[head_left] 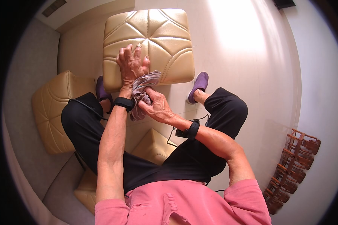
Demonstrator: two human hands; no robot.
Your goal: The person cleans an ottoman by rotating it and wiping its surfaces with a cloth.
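A tan quilted leather stool (169,48) stands in front of me, its stitched seams meeting in a star on top. My left hand (131,65) lies on the near left part of its seat, open, with the fingers stretched forward. At the near edge of the seat, my right hand (157,107) is closed round a crumpled striped cloth (148,79) in grey and mauve. The cloth bunches up against my left wrist; part of it spreads over the seat edge and part hangs below. Some of the right fingers are hidden by the cloth.
Another tan stool (50,112) stands to the left, and a tan seat (152,146) shows between my legs. Dark cables run near both knees. Brown wooden furniture (291,168) stands by the right wall. Sunlight falls on the pale floor (233,48).
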